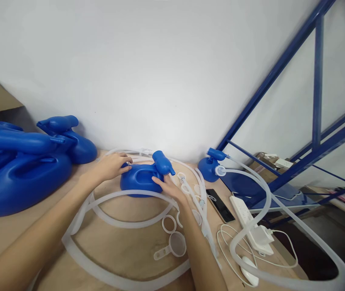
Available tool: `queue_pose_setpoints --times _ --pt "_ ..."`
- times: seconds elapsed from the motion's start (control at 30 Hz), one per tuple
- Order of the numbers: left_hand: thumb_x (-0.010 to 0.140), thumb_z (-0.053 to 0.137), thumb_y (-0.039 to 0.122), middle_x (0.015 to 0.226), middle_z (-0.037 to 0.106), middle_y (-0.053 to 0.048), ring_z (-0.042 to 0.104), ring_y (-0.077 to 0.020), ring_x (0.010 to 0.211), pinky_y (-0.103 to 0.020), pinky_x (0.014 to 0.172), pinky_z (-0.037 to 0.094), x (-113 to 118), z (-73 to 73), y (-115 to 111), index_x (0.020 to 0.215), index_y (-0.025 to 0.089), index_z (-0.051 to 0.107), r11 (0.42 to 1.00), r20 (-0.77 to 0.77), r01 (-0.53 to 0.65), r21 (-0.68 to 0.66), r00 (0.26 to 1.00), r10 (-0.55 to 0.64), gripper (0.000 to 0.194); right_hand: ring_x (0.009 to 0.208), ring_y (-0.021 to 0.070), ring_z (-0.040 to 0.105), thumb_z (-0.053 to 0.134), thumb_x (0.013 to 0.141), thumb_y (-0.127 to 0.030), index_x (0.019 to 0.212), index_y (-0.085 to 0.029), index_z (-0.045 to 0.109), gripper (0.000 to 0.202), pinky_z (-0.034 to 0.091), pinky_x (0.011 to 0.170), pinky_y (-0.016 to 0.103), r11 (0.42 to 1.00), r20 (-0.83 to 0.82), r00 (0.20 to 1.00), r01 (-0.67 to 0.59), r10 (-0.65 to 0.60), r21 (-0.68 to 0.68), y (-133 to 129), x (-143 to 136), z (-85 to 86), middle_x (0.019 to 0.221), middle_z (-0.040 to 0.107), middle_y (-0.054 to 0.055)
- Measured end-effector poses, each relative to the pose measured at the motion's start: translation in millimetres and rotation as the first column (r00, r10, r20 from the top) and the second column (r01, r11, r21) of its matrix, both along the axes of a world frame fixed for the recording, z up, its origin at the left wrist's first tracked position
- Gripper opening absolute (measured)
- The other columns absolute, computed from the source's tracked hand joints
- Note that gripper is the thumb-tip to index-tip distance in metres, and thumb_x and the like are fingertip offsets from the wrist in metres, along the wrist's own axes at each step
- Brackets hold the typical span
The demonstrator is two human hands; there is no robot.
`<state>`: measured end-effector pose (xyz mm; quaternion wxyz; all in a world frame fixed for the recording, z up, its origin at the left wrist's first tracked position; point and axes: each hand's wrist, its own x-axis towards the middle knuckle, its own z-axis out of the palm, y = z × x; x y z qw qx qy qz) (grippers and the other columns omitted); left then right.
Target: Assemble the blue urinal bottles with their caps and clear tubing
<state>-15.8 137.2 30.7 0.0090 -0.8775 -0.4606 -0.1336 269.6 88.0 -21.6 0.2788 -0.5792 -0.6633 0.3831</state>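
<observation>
- In the head view, a blue bottle (142, 182) is held on the table (120, 250) between both hands, its long axis laid left to right and its spout (162, 162) raised at the right end.
- The bottle's neck end is gripped by the right hand (170, 188), thumb pressed on the front; the spout is thus nearest to this hand.
- The bottle's left end is met by the half-curled left hand (114, 166), from which the spout lies to the right; whether a firm hold is taken there cannot be told.
- In front of the bottle, a clear hose (132, 224) is looped; a loose cap (177, 244) is seen nearer the camera.
</observation>
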Motion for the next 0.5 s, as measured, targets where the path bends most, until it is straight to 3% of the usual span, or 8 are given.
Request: queue_pose_setpoints --times 0.13,0.2,0.27,0.4,0.5 --pt "0.098 0.042 0.05 0.127 0.073 -0.008 0.069 -0.0302 0.109 -0.038 0.09 0.053 -2.8 6.2 -3.8 0.124 0.028 0.071 0.999 -0.028 -0.027 -0.043 0.999 0.025 0.045 0.157 0.0357 0.027 0.064 0.083 -0.075 0.162 -0.02 0.033 0.101 0.021 0.128 0.051 0.992 0.28 0.958 -0.019 0.053 -0.123 -26.5 25.3 35.5 0.168 0.033 0.015" --pt "0.098 0.042 0.051 0.128 0.073 -0.008 0.069 -0.0301 0.109 -0.038 0.089 0.053 -3.2 8.5 -5.0 0.125 0.028 0.071 0.998 -0.039 -0.032 -0.055 0.999 0.029 0.046 0.145 0.0383 0.046 0.068 0.082 -0.072 0.152 -0.015 0.05 0.092 0.034 0.121 0.049 0.982 0.444 0.887 -0.048 0.125 -0.181 -38.8 38.1 51.6 0.155 0.05 0.02" --pt "0.098 0.042 0.052 0.129 0.072 -0.007 0.069 -0.0301 0.11 -0.037 0.089 0.053 -2.9 10.9 -6.3 0.126 0.029 0.07 0.997 -0.049 -0.036 -0.074 0.998 0.032 0.046 0.121 0.0349 0.066 0.073 0.077 -0.068 0.135 -0.015 0.064 0.078 0.05 0.104 0.043 0.965 0.556 0.811 -0.038 0.182 -0.26 -47.4 44.5 62.4 0.131 0.068 0.018" --pt "0.097 0.041 0.054 0.132 0.071 -0.006 0.067 -0.031 0.113 -0.037 0.087 0.053 -3.1 14.2 -7.9 0.128 0.031 0.069 0.992 -0.057 -0.073 -0.105 0.996 0.068 0.048 0.09 0.0282 0.075 0.093 0.053 -0.054 0.109 -0.022 0.072 0.068 0.055 0.074 0.033 0.905 0.678 0.677 0.042 0.286 -0.423 -52.9 31.4 65.7 0.093 0.078 0.006" --pt "0.097 0.04 0.055 0.132 0.071 -0.007 0.068 -0.0321 0.114 -0.037 0.083 0.053 -6.4 12.2 -4.8 0.129 0.03 0.068 0.991 -0.048 -0.087 -0.103 0.995 0.082 0.049 0.085 0.0285 0.078 0.096 0.052 -0.044 0.091 -0.021 0.073 0.051 0.055 0.073 0.033 0.86 0.73 0.578 0.089 0.365 -0.502 -50.6 10.8 57.4 0.08 0.077 0.005"
